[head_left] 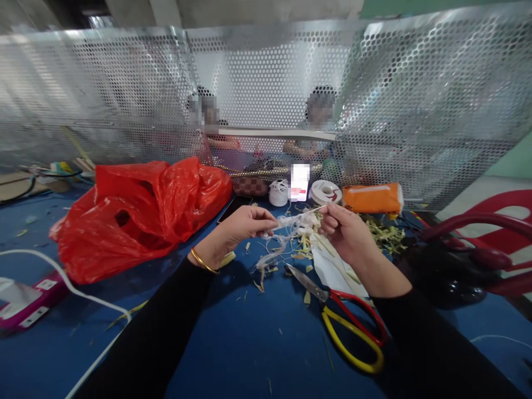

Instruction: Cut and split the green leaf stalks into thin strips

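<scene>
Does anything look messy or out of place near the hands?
Yes: white strands bunch in an untidy tangle around and below the left hand and right hand, and yellowish scraps litter the blue table near the scissors.

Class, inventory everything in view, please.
Mesh: one, silver, back
People: two, blurred, behind mesh
Table: one, blue, underneath
Bag: one, red, left
Power strip: one, magenta, left
Cable: one, white, left
Phone: one, black, centre
Pouch: one, brown, back
Container: one, white, back
Lit screen: one, white, back
Spool: one, white, back
Packet: one, orange, back
Plant scraps: many, yellowish, scattered
Sheet: one, white, centre
Scissors: one, red and yellow, front
Handled object: one, dark, right
Chair: one, red, right
Threads: uncounted, white, centre
Bracelet: one, gold, centre left
Sleeves: two, black, front
Left hand: one, bare, centre
Right hand: one, bare, centre
</scene>
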A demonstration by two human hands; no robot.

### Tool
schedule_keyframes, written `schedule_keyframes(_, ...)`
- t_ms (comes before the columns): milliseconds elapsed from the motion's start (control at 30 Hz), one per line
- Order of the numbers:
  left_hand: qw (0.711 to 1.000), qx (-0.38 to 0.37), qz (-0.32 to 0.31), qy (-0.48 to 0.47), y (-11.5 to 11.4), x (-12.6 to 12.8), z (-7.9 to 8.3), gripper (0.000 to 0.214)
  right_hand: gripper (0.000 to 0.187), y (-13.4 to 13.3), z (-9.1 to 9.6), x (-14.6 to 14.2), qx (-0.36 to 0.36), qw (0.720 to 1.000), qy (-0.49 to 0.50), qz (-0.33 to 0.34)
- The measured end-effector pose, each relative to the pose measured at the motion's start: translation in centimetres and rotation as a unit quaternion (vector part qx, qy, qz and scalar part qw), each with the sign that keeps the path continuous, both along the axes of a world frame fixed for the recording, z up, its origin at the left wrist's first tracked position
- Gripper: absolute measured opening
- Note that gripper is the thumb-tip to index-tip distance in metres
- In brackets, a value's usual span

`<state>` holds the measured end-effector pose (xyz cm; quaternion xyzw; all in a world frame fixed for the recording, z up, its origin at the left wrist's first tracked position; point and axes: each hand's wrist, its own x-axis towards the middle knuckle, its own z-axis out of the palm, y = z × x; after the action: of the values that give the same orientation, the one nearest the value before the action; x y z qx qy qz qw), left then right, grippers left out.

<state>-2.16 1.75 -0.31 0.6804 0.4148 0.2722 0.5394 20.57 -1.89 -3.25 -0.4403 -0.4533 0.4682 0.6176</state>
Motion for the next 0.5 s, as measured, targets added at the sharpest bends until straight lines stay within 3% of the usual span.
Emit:
schedule_keyframes(200,0.998,0.028,0.013,-0.046,-0.5,0.5,0.3,0.010,0.030,0.4,-0.8,-0.1,0.058,0.987,-0.111,-0.102)
schedule_keyframes(267,0.998,0.023,0.002,-0.052,-0.8,0.8,0.4,0.010,0.026,0.1,-0.7,-0.8,0.080,0.979,-0.172,-0.075)
schedule_keyframes(333,0.998,0.022,-0.013,-0.056,-1.0,1.1,0.4,0.010,0.019,-0.5,-0.7,-1.7,0.079,0.975,-0.207,-0.008)
schedule_keyframes(400,0.998,0.022,-0.025,-0.058,-1.2,1.3,0.3,0.009,0.014,-1.1,-0.6,-2.7,0.061,0.978,-0.194,0.054)
schedule_keyframes(500,0.998,0.010,-0.022,-0.065,-1.5,1.6,0.2,0.009,0.011,-1.6,-0.8,-3.5,0.051,0.982,-0.169,0.071)
